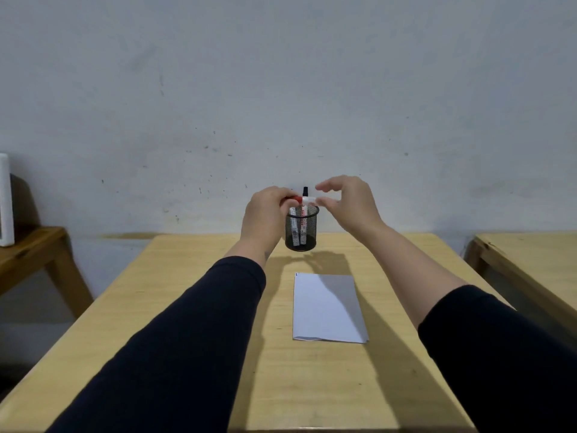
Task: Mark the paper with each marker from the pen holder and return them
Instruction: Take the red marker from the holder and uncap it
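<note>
Fingers of the left hand (265, 210) pinch the red cap, fingers of the right hand (346, 204) pinch the white barrel of a marker (307, 200), level above the pen holder (301, 229). Paper (327, 307) lies nearer on the surface (187, 307). A jerky pull could topple the holder.

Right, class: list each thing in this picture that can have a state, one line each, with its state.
Red marker: held level above the holder, one end in each hand; cap on or off, cannot tell.
Left hand: closed on the red end.
Right hand: fingers pinching the white end.
Holder: upright, markers standing in it.
Paper: flat on the table; marks too small to tell.
</note>
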`<state>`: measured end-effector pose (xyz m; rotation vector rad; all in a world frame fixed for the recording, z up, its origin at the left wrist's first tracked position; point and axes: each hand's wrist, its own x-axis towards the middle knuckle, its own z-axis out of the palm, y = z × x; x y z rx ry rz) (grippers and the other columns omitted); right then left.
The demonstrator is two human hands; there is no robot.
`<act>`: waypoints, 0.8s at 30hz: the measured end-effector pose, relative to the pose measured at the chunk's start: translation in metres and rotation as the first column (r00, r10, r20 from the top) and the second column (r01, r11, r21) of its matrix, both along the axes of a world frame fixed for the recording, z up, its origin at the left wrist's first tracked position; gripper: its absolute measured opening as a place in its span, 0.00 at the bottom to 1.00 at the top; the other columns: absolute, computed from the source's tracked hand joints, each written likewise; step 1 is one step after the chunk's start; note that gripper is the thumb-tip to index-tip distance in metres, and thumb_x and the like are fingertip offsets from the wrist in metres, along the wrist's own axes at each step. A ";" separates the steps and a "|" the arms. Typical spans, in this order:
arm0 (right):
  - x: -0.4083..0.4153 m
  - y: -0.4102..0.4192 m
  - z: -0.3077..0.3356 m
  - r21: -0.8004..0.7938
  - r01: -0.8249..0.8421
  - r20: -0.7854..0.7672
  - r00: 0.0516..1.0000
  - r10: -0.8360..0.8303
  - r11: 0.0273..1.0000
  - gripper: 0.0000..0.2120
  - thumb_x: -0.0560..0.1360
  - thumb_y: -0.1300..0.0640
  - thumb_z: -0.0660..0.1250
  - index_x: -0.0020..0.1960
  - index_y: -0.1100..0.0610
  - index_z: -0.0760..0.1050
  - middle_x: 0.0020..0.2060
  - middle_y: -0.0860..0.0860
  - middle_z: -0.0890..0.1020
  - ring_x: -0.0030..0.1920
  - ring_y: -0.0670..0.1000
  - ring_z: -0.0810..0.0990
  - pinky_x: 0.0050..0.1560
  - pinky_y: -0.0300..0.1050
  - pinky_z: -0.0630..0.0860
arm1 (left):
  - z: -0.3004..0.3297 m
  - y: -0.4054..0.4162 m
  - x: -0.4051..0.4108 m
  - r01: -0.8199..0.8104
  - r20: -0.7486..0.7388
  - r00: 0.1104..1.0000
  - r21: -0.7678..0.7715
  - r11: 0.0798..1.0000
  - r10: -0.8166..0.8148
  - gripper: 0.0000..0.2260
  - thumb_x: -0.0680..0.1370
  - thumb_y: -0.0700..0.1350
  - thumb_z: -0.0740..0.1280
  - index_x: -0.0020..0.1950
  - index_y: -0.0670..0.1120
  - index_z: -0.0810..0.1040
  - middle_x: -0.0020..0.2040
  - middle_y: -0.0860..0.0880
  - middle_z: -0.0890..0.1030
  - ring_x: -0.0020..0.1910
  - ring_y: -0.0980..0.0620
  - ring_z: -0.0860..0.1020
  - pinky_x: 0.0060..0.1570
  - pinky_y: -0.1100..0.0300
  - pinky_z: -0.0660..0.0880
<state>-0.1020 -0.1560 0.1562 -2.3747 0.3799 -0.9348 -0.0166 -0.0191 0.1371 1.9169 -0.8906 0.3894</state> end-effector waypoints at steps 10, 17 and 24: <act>0.009 0.023 -0.013 0.952 -0.128 0.143 0.989 -0.037 0.277 0.12 0.76 0.54 0.68 0.39 0.62 0.75 0.35 0.57 0.81 0.33 0.51 0.79 0.39 0.41 0.82 | -0.010 -0.009 -0.017 -0.037 -0.226 0.974 -0.165 0.986 -0.002 0.07 0.77 0.41 0.66 0.48 0.45 0.84 0.41 0.50 0.82 0.40 0.51 0.78 0.50 0.50 0.79; 0.017 0.020 -0.027 0.964 -0.198 0.212 0.975 -0.065 0.179 0.05 0.77 0.63 0.66 0.44 0.65 0.75 0.38 0.57 0.80 0.35 0.51 0.80 0.35 0.36 0.81 | -0.032 -0.007 -0.015 -0.025 -0.265 0.964 -0.045 0.999 0.012 0.08 0.77 0.41 0.65 0.50 0.43 0.84 0.41 0.42 0.82 0.40 0.44 0.78 0.48 0.45 0.79; 0.014 -0.004 -0.035 0.924 -0.143 0.153 0.988 -0.001 0.354 0.07 0.77 0.60 0.66 0.51 0.64 0.76 0.43 0.57 0.81 0.36 0.50 0.79 0.46 0.41 0.80 | -0.050 0.017 0.013 -0.044 -0.278 0.948 0.374 0.926 0.157 0.06 0.75 0.42 0.69 0.50 0.44 0.84 0.49 0.46 0.84 0.45 0.49 0.79 0.49 0.57 0.76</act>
